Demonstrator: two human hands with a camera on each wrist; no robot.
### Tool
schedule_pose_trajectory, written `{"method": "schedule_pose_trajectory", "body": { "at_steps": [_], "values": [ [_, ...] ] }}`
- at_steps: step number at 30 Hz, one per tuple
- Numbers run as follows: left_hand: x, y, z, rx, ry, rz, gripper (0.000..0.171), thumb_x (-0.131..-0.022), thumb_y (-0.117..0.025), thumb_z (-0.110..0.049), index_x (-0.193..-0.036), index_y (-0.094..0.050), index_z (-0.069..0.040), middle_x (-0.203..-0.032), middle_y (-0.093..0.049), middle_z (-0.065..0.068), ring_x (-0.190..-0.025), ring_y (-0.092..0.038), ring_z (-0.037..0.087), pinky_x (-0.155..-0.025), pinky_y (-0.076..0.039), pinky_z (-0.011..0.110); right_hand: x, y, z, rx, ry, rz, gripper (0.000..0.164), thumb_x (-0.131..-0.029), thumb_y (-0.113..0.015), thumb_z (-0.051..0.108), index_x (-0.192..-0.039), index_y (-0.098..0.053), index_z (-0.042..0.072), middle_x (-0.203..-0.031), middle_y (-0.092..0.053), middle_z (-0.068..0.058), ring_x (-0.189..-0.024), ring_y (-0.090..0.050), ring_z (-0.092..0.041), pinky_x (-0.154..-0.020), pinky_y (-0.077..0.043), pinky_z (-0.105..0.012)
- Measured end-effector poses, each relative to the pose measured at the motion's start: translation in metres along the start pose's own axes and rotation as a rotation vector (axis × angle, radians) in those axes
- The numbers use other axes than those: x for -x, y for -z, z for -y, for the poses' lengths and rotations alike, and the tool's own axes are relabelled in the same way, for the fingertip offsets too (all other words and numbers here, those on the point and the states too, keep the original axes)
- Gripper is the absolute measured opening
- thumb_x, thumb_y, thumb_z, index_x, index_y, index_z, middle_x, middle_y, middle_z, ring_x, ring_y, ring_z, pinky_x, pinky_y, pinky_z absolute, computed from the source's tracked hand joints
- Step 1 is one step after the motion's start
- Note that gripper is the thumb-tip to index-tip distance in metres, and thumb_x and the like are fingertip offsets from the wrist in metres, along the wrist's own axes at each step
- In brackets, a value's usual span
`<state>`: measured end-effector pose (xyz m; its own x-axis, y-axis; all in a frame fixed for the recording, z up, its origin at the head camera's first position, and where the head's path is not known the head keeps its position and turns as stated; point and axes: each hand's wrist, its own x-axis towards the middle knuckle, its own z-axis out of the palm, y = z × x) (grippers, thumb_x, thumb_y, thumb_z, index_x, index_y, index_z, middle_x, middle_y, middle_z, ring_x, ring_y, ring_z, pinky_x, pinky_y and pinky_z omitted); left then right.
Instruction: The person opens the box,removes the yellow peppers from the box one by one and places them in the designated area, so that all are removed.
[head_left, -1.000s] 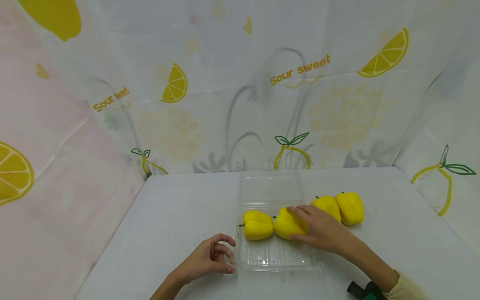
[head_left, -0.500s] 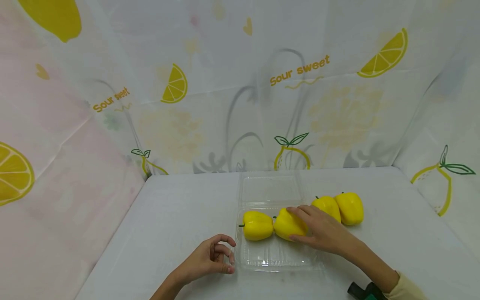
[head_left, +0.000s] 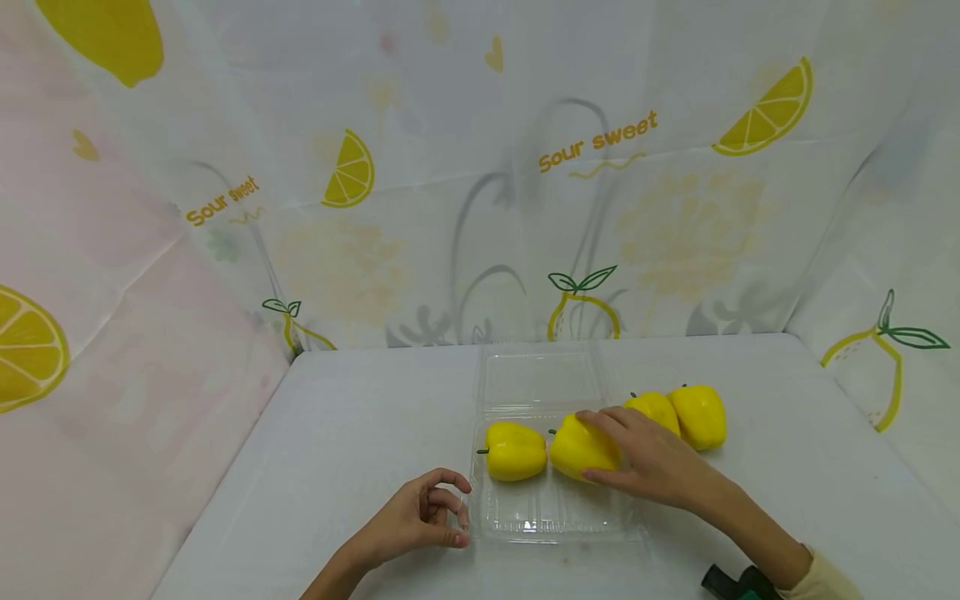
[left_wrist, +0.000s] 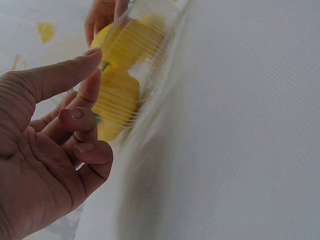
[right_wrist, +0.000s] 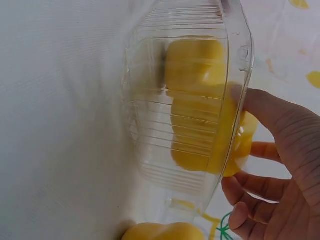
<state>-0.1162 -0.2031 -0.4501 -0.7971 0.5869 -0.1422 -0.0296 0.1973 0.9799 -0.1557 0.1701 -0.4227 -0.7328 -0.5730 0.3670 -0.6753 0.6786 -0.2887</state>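
A clear plastic clamshell container [head_left: 551,521] lies with its lid [head_left: 542,377] folded back. Inside its base, on the left, sits one yellow bell pepper [head_left: 514,452]. My right hand [head_left: 652,458] grips a second yellow bell pepper [head_left: 579,448] between thumb and fingers over the right half of the base; the right wrist view shows this pepper [right_wrist: 200,122] through the clear wall. At the container's left edge, my left hand [head_left: 416,517] pinches the rim between thumb and index finger, as the left wrist view shows, its other fingers curled [left_wrist: 85,130].
Two more yellow bell peppers lie side by side right of the container, one partly behind my right hand [head_left: 654,408] and the other fully visible [head_left: 699,417]. A black and green object [head_left: 738,583] shows at the lower right edge. Lemon-printed cloth [head_left: 450,167] walls the table [head_left: 360,417].
My right hand and its pepper have shifted slightly right, opening a small gap to the left pepper. My left hand stays at the container's edge.
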Motion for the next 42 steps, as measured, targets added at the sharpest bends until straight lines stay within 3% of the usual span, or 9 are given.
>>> {"method": "schedule_pose_trajectory", "body": {
  "at_steps": [9, 20, 32, 42],
  "values": [
    [0.001, 0.000, 0.000, 0.009, -0.003, 0.002, 0.062, -0.081, -0.082, -0.011, -0.130, -0.047, 0.005, -0.095, -0.070, 0.008, -0.061, -0.047, 0.008, -0.058, -0.041, 0.017, 0.002, 0.009, -0.001, -0.026, -0.003, -0.025, 0.068, -0.082, -0.075, 0.054, -0.136, -0.056, 0.019, -0.128, -0.060, 0.004, -0.110, -0.059, -0.016, -0.091, -0.050, -0.040],
    [0.001, 0.000, 0.000, -0.012, 0.006, -0.016, 0.062, -0.080, -0.083, -0.014, -0.129, -0.049, 0.003, -0.095, -0.071, 0.009, -0.061, -0.047, 0.008, -0.057, -0.041, 0.017, 0.007, 0.024, -0.004, -0.025, 0.030, -0.137, 0.068, -0.076, -0.083, 0.046, -0.133, -0.057, 0.019, -0.120, -0.059, 0.009, -0.092, -0.055, -0.006, -0.077, -0.052, -0.030],
    [0.000, 0.000, 0.001, -0.009, 0.003, -0.015, 0.061, -0.080, -0.083, -0.012, -0.129, -0.049, 0.003, -0.095, -0.071, 0.009, -0.061, -0.048, 0.008, -0.057, -0.042, 0.018, 0.017, 0.037, -0.006, 0.003, -0.027, -0.204, 0.072, -0.070, -0.089, 0.040, -0.132, -0.058, 0.021, -0.112, -0.058, 0.010, -0.086, -0.053, -0.006, -0.070, -0.052, -0.030],
    [0.000, 0.000, 0.001, -0.005, 0.013, -0.014, 0.061, -0.080, -0.083, -0.013, -0.129, -0.049, 0.003, -0.095, -0.071, 0.010, -0.061, -0.048, 0.009, -0.058, -0.043, 0.018, 0.027, 0.047, -0.010, 0.041, -0.090, -0.197, 0.075, -0.068, -0.089, 0.043, -0.132, -0.057, 0.022, -0.108, -0.055, 0.013, -0.082, -0.045, -0.004, -0.063, -0.048, -0.025]
  ]
}}
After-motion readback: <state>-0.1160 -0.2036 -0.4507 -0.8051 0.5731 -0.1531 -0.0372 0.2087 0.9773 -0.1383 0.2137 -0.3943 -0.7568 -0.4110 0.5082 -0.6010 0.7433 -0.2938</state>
